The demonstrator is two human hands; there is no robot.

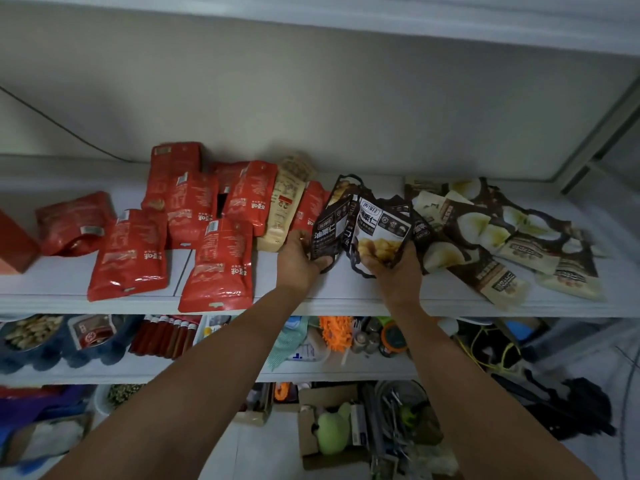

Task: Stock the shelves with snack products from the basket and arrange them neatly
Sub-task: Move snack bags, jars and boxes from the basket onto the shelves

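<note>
Two hands grip black snack packets at frame centre: left hand [300, 258] holds one packet [327, 230], right hand [389, 263] another [381, 233], above the shelf [277, 296]. Red packets [214, 261] lie centre-left, cream-and-brown packets [502, 237] right.

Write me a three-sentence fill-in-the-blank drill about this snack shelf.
The held packets, gripped by the left hand and right hand, have ___ borders.
The flat pouches left of both hands are coloured ___.
The heaped packets right of the hands lie on a ___.
Missing words: black; red; shelf.
</note>
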